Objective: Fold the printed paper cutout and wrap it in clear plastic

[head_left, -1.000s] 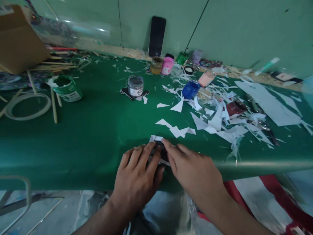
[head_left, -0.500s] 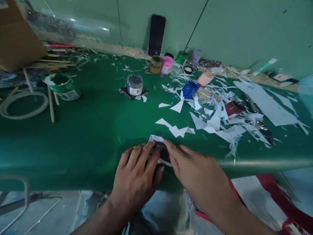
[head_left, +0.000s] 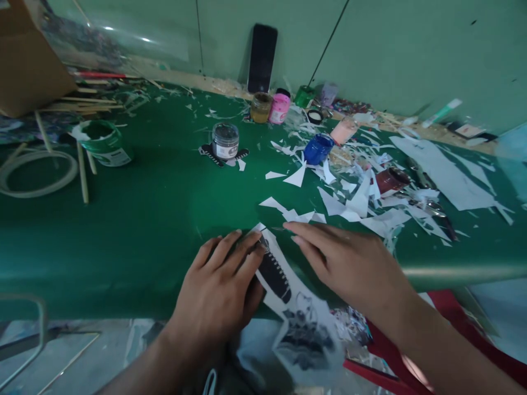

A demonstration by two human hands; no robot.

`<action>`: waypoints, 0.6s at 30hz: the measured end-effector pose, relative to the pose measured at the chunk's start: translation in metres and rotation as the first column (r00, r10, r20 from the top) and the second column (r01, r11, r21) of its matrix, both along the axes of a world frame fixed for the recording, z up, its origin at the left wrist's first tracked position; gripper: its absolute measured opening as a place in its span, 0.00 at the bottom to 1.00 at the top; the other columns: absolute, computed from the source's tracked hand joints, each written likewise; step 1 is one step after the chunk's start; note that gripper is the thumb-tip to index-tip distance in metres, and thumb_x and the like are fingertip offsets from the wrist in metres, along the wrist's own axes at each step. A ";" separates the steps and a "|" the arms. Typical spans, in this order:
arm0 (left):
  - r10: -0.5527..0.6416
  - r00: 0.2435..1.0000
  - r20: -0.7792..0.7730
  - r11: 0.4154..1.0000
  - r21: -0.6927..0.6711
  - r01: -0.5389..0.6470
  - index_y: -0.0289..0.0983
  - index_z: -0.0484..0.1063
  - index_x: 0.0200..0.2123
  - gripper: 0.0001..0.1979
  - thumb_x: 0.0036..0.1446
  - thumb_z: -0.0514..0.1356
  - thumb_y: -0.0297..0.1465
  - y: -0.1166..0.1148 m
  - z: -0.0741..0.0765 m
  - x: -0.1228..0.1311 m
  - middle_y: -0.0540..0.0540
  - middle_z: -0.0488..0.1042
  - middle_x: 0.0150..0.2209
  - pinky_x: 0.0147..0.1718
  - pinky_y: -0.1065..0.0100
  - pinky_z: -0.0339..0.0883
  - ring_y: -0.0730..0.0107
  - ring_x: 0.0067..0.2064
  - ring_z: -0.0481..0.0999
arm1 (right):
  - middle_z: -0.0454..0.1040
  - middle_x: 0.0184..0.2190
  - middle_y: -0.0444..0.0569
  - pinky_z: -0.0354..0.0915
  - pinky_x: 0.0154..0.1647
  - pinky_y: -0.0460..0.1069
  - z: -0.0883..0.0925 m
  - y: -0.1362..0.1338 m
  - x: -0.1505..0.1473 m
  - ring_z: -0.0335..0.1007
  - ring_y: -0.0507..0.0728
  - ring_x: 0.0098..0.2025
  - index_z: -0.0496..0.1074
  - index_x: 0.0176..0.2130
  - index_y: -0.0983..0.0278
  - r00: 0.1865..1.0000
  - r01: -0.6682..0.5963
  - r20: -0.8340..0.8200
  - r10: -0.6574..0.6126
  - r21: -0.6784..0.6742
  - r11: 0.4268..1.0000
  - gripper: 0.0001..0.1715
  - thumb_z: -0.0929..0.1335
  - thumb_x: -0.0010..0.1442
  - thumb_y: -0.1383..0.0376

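Note:
A white paper cutout with a black striped shape printed on it (head_left: pixel 275 274) lies at the near edge of the green table (head_left: pixel 156 219) and hangs over it toward me. My left hand (head_left: pixel 218 285) lies flat on the cutout's left side, fingers stretched forward and together. My right hand (head_left: pixel 349 263) hovers just right of the cutout, fingers extended and apart, fingertips close to its upper end. Neither hand grips anything.
White paper scraps (head_left: pixel 354 203) litter the table's right half. Small paint jars stand farther back: grey (head_left: pixel 225 141), blue (head_left: pixel 318 148), pink (head_left: pixel 279 107), yellow (head_left: pixel 262 107), a green tub (head_left: pixel 102 142). A phone (head_left: pixel 262 58) leans on the wall. Wooden sticks, a tape ring (head_left: pixel 37 173) and a cardboard box (head_left: pixel 28 60) sit left.
Both hands were bunched over the cutout; now the right hand has drawn away to the right and the cutout lies uncovered and unfolded, hanging over the table edge.

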State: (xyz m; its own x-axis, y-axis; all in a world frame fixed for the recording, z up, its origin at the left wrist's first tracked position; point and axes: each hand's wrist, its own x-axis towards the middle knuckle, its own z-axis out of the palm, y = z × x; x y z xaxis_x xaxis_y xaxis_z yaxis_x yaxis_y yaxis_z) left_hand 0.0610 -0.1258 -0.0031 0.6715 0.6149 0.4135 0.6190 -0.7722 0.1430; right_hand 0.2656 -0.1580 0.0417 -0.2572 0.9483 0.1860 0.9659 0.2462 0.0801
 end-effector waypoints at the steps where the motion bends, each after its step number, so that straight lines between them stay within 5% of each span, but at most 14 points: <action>1: -0.032 0.999 -0.021 0.999 -0.019 0.032 0.39 0.71 0.51 0.17 0.58 0.54 0.31 0.003 0.002 -0.003 0.49 0.71 0.57 0.50 0.51 0.64 0.54 0.55 0.69 | 0.77 0.33 0.47 0.50 0.17 0.45 -0.001 0.002 0.004 0.65 0.49 0.21 0.71 0.52 0.59 0.999 -0.026 -0.023 0.026 -0.026 0.999 0.19 0.58 0.66 0.65; 9: -0.087 0.993 -0.075 0.996 -0.037 0.085 0.41 0.68 0.56 0.23 0.55 0.55 0.28 0.009 0.003 -0.009 0.48 0.68 0.59 0.50 0.50 0.65 0.53 0.57 0.68 | 0.73 0.36 0.46 0.49 0.17 0.44 -0.021 0.006 0.005 0.58 0.45 0.20 0.72 0.50 0.60 0.985 -0.117 -0.132 0.107 -0.067 0.991 0.20 0.57 0.67 0.65; 18: -0.077 0.995 -0.064 0.997 -0.035 0.074 0.41 0.68 0.55 0.23 0.55 0.55 0.27 0.009 0.004 -0.009 0.49 0.68 0.59 0.50 0.50 0.66 0.53 0.57 0.69 | 0.73 0.33 0.45 0.48 0.16 0.44 -0.020 0.006 0.006 0.53 0.45 0.18 0.74 0.48 0.59 0.982 -0.134 -0.143 0.124 -0.060 0.989 0.20 0.57 0.66 0.66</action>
State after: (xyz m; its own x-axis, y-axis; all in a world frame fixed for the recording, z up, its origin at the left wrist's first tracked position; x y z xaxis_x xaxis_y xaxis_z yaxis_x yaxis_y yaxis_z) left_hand 0.0520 -0.1171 0.0004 0.7415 0.5738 0.3478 0.5679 -0.8127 0.1301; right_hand 0.2716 -0.1519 0.0218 -0.3542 0.9207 0.1640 0.9263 0.3695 -0.0741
